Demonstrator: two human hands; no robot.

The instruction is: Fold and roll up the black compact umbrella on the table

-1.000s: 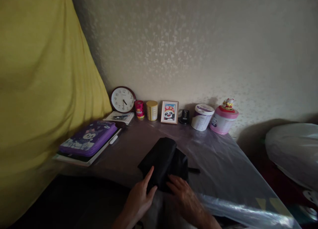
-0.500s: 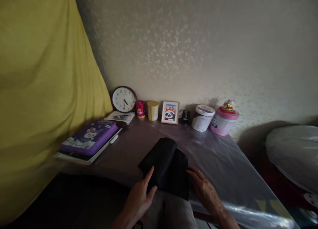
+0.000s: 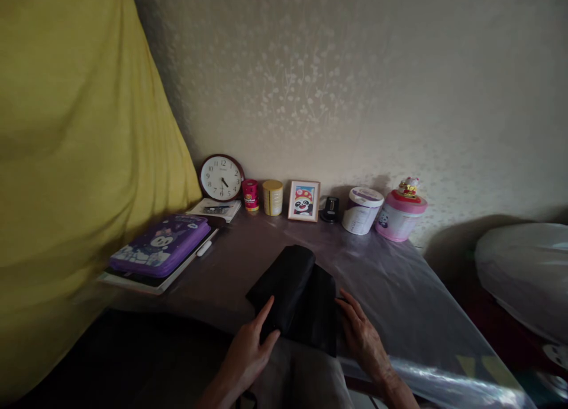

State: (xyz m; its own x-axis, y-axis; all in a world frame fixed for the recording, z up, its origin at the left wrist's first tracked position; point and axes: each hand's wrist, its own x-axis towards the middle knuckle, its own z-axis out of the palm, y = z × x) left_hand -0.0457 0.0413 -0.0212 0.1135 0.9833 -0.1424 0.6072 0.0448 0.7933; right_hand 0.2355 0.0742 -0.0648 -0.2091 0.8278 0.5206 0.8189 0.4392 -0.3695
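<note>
- Cloth (image 3: 286, 284) between left hand (image 3: 248, 351) and right hand (image 3: 362, 337)
- Left thumb and forefinger spread against it
- Right: cannot tell if pinching its edge
- Black, folded, left side bulging

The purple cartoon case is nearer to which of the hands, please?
Left. The left hand, at the black fabric, is right of the purple cartoon case; the right hand is farther right, by the fabric's right edge.

Matt black cloth (image 3: 284, 287) lies softly creased between our fingers (image 3: 265, 310), on plastic sheeting (image 3: 386, 284) that gleams glossy to their right. Beyond them, we see smooth, plastic-looking tubs (image 3: 362, 215); left of our fingers, matt yellow fabric (image 3: 75, 160) hangs folded.
</note>
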